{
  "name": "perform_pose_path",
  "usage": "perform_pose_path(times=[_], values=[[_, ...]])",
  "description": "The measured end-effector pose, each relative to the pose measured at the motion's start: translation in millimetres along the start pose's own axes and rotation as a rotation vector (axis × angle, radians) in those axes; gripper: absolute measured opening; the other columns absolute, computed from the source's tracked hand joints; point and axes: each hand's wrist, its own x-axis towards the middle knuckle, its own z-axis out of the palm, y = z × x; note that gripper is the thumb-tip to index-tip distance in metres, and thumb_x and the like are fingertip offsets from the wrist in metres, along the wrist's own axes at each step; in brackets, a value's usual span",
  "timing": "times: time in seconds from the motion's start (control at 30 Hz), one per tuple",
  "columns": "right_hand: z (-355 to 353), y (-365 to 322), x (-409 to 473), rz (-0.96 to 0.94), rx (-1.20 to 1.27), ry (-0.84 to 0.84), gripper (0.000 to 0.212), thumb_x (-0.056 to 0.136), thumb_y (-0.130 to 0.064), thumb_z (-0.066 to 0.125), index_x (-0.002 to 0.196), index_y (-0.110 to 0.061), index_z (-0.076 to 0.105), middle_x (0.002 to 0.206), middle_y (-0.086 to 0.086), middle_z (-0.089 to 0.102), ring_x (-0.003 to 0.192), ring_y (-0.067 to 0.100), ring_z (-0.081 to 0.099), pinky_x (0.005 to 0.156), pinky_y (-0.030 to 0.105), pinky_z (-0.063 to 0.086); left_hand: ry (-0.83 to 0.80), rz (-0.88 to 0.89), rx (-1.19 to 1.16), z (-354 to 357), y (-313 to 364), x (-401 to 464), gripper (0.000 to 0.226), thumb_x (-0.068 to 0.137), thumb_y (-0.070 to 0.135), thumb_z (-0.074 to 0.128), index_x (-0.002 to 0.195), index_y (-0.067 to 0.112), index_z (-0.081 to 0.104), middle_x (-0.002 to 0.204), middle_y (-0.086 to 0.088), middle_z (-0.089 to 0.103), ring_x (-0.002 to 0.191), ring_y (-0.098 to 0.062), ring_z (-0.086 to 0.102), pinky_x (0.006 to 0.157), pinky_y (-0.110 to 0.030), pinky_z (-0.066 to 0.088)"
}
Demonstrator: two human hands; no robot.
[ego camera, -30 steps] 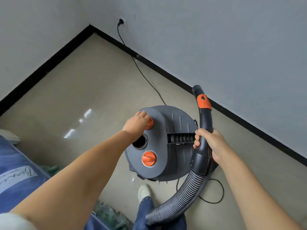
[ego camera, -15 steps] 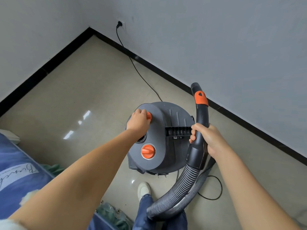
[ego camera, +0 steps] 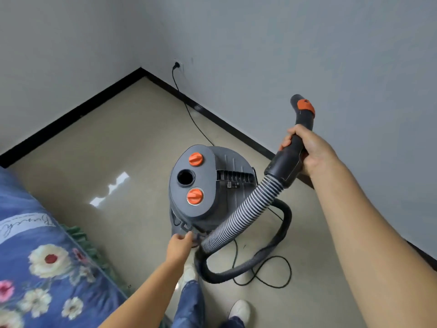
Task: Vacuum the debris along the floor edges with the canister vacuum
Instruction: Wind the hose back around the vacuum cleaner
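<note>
Right hand [ego camera: 307, 150] clenched on hose handle [ego camera: 296, 140], nozzle up toward wall; baseboard [ego camera: 236, 129] beyond. Left hand [ego camera: 179, 245] at vacuum [ego camera: 208, 185] base, grip unclear.

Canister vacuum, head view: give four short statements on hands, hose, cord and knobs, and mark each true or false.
1. The right hand grips the hose handle. True.
2. The left hand rests on an orange knob. False: it is low at the canister vacuum base, by the hose inlet.
3. The power cord is plugged into the wall outlet. True.
4. The lid carries three orange knobs. False: two, flanking a round opening.
</note>
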Motion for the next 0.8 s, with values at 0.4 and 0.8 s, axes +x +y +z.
perform_pose_path(times=[0.4, 0.8], values=[[-27, 24, -79, -0.024, -0.012, -0.005, 0.018, 0.085, -0.013, 0.060, 0.069, -0.013, 0.051, 0.046, -0.002, 0.053, 0.040, 0.013, 0.056, 0.065, 0.033, 0.055, -0.066, -0.393, -1.575, -11, -13, -76, 0.025, 0.096, 0.014, 0.045, 0.118, 0.008, 0.056, 0.083, -0.005, 0.057, 0.103, -0.015, 0.063, 0.074, -0.023, 0.048], [-37, 17, -80, -0.039, 0.191, -0.087, 0.021, 0.092, -0.012, 0.053, 0.072, -0.011, 0.050, 0.050, 0.000, 0.054, 0.049, 0.013, 0.055, 0.069, 0.033, 0.055, 0.195, 0.028, -1.767, -89, 58, -108, 0.029, 0.089, 0.022, 0.059, 0.114, 0.007, 0.054, 0.104, -0.008, 0.065, 0.079, -0.025, 0.067, 0.056, -0.035, 0.059]])
